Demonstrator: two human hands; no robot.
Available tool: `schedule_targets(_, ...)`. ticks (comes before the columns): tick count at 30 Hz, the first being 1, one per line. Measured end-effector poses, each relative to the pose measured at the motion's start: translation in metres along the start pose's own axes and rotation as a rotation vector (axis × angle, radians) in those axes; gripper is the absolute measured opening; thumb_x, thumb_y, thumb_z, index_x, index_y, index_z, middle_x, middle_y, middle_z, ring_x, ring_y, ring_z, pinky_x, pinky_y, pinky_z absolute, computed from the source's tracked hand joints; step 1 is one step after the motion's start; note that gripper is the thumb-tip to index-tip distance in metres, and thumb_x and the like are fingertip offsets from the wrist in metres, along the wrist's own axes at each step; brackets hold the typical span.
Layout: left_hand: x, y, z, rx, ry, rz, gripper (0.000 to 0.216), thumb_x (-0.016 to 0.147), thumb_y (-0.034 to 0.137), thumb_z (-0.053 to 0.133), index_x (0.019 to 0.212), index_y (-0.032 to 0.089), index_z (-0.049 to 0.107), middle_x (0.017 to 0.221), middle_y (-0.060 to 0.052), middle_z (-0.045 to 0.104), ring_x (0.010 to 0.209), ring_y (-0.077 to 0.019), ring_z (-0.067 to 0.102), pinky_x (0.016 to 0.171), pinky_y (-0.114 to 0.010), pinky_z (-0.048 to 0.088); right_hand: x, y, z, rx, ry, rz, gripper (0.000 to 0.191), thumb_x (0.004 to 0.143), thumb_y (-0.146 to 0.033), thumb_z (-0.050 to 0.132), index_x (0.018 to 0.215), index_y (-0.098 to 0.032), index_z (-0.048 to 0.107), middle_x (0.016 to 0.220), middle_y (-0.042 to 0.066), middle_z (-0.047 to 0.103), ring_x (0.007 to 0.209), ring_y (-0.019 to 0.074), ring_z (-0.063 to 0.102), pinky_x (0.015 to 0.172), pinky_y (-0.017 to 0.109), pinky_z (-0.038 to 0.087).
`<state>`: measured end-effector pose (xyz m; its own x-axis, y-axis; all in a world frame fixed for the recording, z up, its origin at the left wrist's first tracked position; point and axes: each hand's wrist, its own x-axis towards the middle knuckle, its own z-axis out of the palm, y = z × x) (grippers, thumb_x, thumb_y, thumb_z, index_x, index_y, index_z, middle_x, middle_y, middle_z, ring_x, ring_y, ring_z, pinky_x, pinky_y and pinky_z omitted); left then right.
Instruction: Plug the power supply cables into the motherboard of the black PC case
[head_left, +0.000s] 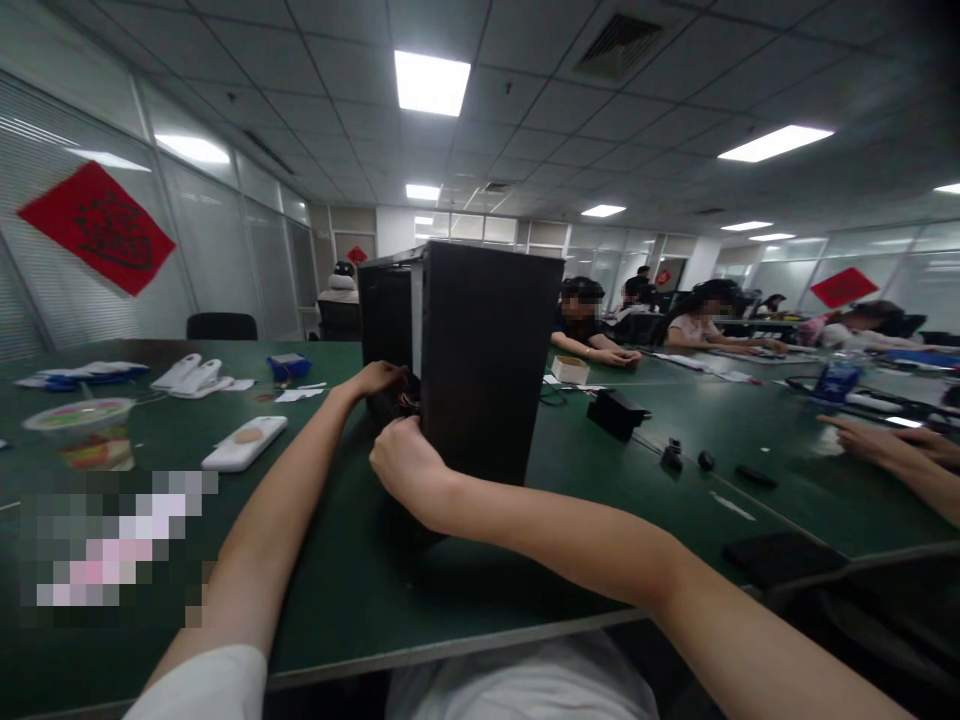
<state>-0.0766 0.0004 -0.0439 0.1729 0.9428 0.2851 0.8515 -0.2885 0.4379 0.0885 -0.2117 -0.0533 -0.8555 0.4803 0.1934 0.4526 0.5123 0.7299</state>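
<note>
A black computer case (487, 350) stands upright on the green table in front of me. Its left side is open, and a few thin coloured wires (409, 402) show inside the opening. My left hand (381, 379) reaches into that opening from the left, its fingers bent together near the wires, the tips hard to see. Lower down and closer to me, my right hand (405, 458) is curled at the case's open edge, its fingertips hidden inside. What either hand grips, I cannot make out.
On the left are a lidded plastic cup (90, 435), a white power bank (246, 444), white slippers-like objects (191, 376) and a blue box (289, 367). A black adapter (616, 413) and small black parts lie right. A neighbour's hands (892, 445) rest at the far right.
</note>
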Motion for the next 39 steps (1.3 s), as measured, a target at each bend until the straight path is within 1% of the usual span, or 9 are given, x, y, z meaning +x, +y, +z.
schedule_targets(5,0.010,-0.006,0.007,0.202,-0.088,0.003,0.070,0.101,0.056,0.024,0.099,0.018,0.082,0.106,-0.011,0.078,0.101,-0.0275,0.070,0.087,-0.029,0.048,-0.043,0.031,0.026,0.003,-0.016,0.077,0.035,0.095,-0.006,0.041,0.111,-0.002,0.073,0.114,0.029,0.072,0.082,0.0271,0.072,0.062,0.036,0.053)
schedule_targets(11,-0.002,0.007,0.019,0.399,-0.047,-0.060,0.090,0.099,0.064,0.006,0.100,0.014,0.081,0.110,-0.020,0.076,0.112,-0.0331,0.068,0.093,-0.035,0.048,-0.086,0.074,0.055,0.124,-0.094,0.158,0.036,0.104,-0.021,0.039,0.110,-0.003,0.069,0.089,0.021,0.075,0.076,0.0260,0.073,0.062,0.032,0.047)
schedule_targets(15,-0.020,0.027,0.027,0.503,-0.018,-0.056,0.091,0.099,0.068,0.006,0.096,0.015,0.080,0.108,-0.021,0.076,0.108,-0.0342,0.070,0.089,-0.036,0.050,-0.105,0.101,0.085,0.158,-0.061,0.215,0.039,0.107,-0.031,0.036,0.103,-0.007,0.067,0.084,0.020,0.075,0.075,0.0266,0.074,0.060,0.030,0.039)
schedule_targets(19,-0.037,0.045,0.029,0.583,-0.009,-0.016,0.086,0.100,0.067,0.009,0.102,0.017,0.080,0.107,-0.020,0.076,0.106,-0.0348,0.071,0.085,-0.037,0.051,-0.120,0.125,0.119,0.139,0.008,0.239,0.044,0.108,-0.033,0.031,0.098,-0.010,0.067,0.082,0.019,0.076,0.072,0.0266,0.074,0.062,0.029,0.034)
schedule_targets(22,-0.050,0.055,0.030,0.617,-0.003,0.033,0.082,0.101,0.066,0.013,0.107,0.018,0.079,0.107,-0.019,0.076,0.104,-0.0348,0.072,0.083,-0.037,0.051,-0.131,0.140,0.139,0.127,0.063,0.227,0.048,0.108,-0.037,0.030,0.093,-0.012,0.069,0.079,0.017,0.076,0.069,0.0242,0.072,0.063,0.030,0.031)
schedule_targets(26,-0.063,0.066,0.030,0.652,-0.001,0.066,0.087,0.099,0.070,0.012,0.104,0.017,0.080,0.104,-0.019,0.077,0.099,-0.0344,0.072,0.081,-0.036,0.050,-0.140,0.158,0.160,0.114,0.143,0.191,0.051,0.107,-0.041,0.032,0.090,-0.014,0.071,0.077,0.013,0.076,0.065,0.0216,0.069,0.063,0.031,0.029)
schedule_targets(30,-0.062,0.075,0.033,0.644,-0.006,0.090,0.089,0.096,0.077,0.014,0.107,0.019,0.081,0.098,-0.018,0.077,0.096,-0.0340,0.072,0.079,-0.036,0.049,-0.141,0.181,0.185,0.134,0.199,0.151,0.052,0.106,-0.040,0.034,0.084,-0.014,0.073,0.075,0.012,0.076,0.065,0.0183,0.066,0.064,0.031,0.030)
schedule_targets(35,-0.049,0.087,0.046,0.612,0.043,0.137,0.080,0.093,0.079,0.026,0.116,0.024,0.079,0.102,-0.015,0.078,0.099,-0.0336,0.071,0.078,-0.034,0.048,-0.133,0.210,0.216,0.152,0.153,0.221,0.048,0.103,-0.034,0.036,0.085,-0.013,0.075,0.078,0.014,0.076,0.066,0.0185,0.064,0.064,0.031,0.031)
schedule_targets(39,-0.045,0.092,0.056,0.618,0.078,0.106,0.082,0.091,0.081,0.031,0.105,0.018,0.081,0.095,-0.018,0.077,0.093,-0.0342,0.072,0.076,-0.035,0.048,-0.132,0.207,0.227,0.170,0.067,0.319,0.058,0.106,-0.048,0.032,0.089,-0.012,0.074,0.084,0.018,0.077,0.072,0.0219,0.068,0.064,0.031,0.030)
